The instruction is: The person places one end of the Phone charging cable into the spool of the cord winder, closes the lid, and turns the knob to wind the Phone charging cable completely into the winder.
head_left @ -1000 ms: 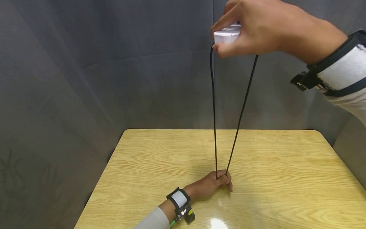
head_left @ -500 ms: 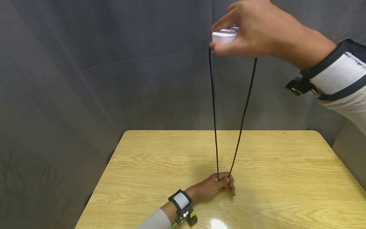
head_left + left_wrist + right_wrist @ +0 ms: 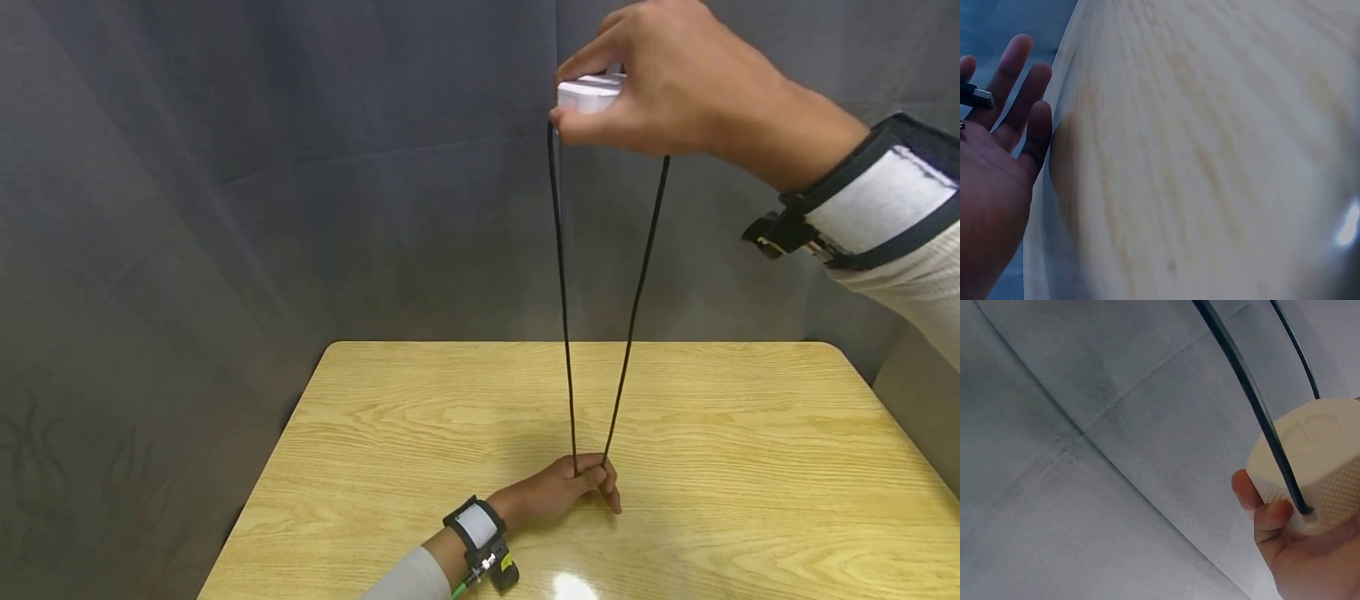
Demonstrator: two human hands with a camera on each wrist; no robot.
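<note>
Right hand (image 3: 667, 92), upper right of frame, grips white round plastic charger block (image 3: 588, 92). Left hand (image 3: 566, 487), low centre, pinches taut black cable (image 3: 562, 317) against wooden table (image 3: 750, 467). Keep tension even; avoid jerking.

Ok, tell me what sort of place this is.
Probably a recording booth or test setup, not a home: a bare wooden table closed in by grey cloth, with the right hand stretching a black cord up from the left hand.
</note>
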